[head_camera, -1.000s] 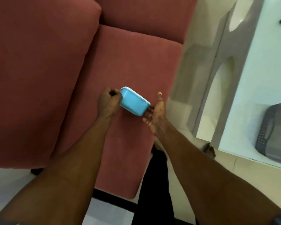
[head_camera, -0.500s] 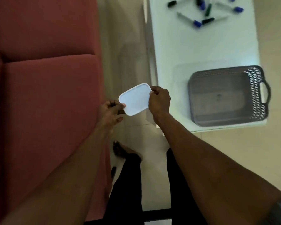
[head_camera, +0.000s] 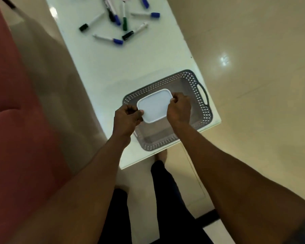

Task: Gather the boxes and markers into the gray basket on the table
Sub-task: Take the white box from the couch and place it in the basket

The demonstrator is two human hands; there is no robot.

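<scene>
A blue box with a white lid [head_camera: 154, 105] hangs lid-up over the gray basket [head_camera: 203, 110], which stands on the near end of the white table [head_camera: 113, 67]. My left hand [head_camera: 126, 118] grips the box's near left corner. My right hand [head_camera: 179, 109] pinches its right edge. Only the lid shows; the blue body is hidden beneath it. The basket's visible floor holds nothing. Several markers [head_camera: 120, 20] with blue, black and green caps lie scattered at the table's far end.
A red sofa [head_camera: 16, 120] runs along the left, with a narrow strip of beige floor between it and the table. Open tiled floor [head_camera: 253, 85] lies to the right. My legs in dark trousers stand at the table's near edge.
Both hands carried the box from over the sofa, rightward, to above the basket. The box turned lid-up. The view swung from the sofa to the table.
</scene>
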